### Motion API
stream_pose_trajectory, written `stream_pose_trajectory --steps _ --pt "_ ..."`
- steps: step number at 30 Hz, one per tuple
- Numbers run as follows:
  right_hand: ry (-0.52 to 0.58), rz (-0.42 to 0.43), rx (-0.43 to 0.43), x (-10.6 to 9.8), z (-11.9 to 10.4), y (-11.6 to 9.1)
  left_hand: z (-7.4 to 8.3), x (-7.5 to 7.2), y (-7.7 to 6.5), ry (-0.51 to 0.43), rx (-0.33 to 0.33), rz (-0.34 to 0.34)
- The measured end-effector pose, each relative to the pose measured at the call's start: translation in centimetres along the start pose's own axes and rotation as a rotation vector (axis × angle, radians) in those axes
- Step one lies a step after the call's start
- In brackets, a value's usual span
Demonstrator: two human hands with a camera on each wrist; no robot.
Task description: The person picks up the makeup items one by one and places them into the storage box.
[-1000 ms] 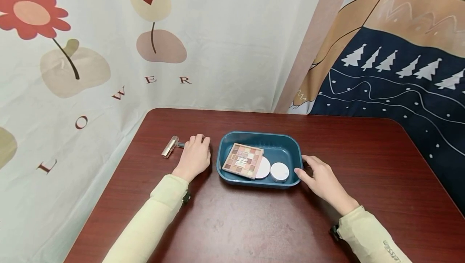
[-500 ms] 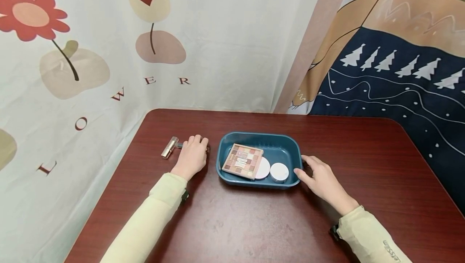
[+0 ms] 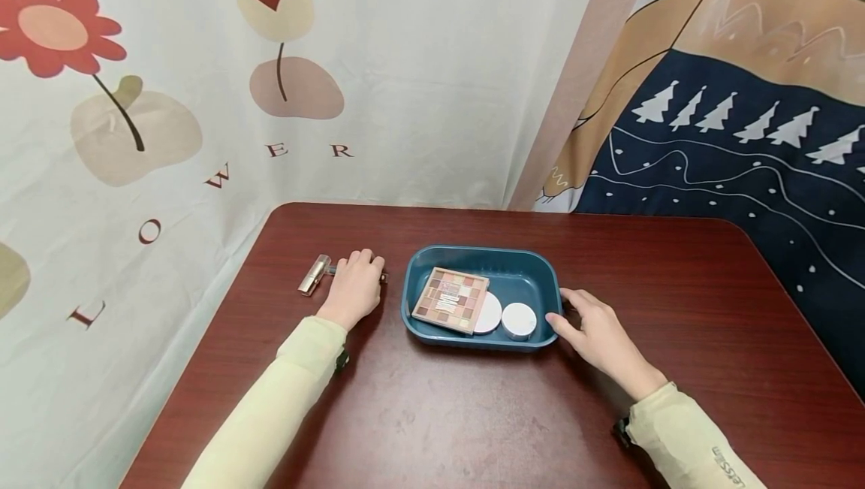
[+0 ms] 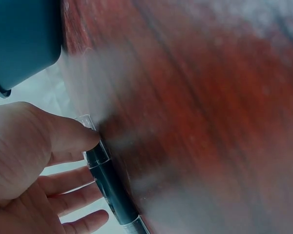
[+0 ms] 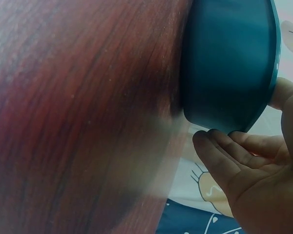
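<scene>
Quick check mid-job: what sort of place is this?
Probably an indoor corner screened off with fabric, perhaps for recording: a reddish-brown table stands before a pale flower-print cloth and a navy-and-tan cloth with white trees.

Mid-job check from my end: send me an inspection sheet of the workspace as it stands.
Surface: dark red-brown wood-grain table; glare toward the front.
Job's things: blue, round-cornered, plastic-looking tray, upright, holding a flat pink-brown grid palette, a white disc partly under it and a small white round container; slim dark tube with clear ends, outside the tray.
Clutter: shiny gold cylinder by the tube's left end; contact unclear.
Left hand: pinches the tube.
Right hand: grips the tray's right end, fingers against the outer wall.
Cables: nothing seen.
Surroundings: white flower-print fabric curtain behind and left; navy-and-tan tree-print cloth at right.
</scene>
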State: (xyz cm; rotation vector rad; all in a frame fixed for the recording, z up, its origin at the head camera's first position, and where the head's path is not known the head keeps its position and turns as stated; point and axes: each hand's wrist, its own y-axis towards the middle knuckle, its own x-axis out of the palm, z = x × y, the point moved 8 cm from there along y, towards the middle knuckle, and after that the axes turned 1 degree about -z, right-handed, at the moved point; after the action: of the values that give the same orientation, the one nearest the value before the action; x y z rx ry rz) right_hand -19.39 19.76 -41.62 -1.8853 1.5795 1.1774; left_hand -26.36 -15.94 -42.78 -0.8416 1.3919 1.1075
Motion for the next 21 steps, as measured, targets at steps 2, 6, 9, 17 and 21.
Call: stream_pose_trajectory --steps 2,6,9,17,21 --pt "0.001 -0.002 0.0 -0.01 -0.06 -0.03 -0.02 0.06 0.09 0.002 -0.001 -0.004" --pt "0.003 -0.005 0.002 -0.01 -0.07 -0.03 -0.05 0.12 0.24 0.006 -0.005 -0.015" --pt "0.004 -0.005 0.003 0.0 -0.04 -0.02 -0.1 0.11 0.28 0.01 -0.006 -0.015" --pt "0.005 -0.009 0.008 0.02 -0.03 -0.07 -0.09 0.0 0.32 0.016 -0.02 -0.043" --pt "0.006 -0.011 0.012 0.02 -0.03 -0.08 -0.09 -0.16 0.36 0.022 -0.013 -0.033"
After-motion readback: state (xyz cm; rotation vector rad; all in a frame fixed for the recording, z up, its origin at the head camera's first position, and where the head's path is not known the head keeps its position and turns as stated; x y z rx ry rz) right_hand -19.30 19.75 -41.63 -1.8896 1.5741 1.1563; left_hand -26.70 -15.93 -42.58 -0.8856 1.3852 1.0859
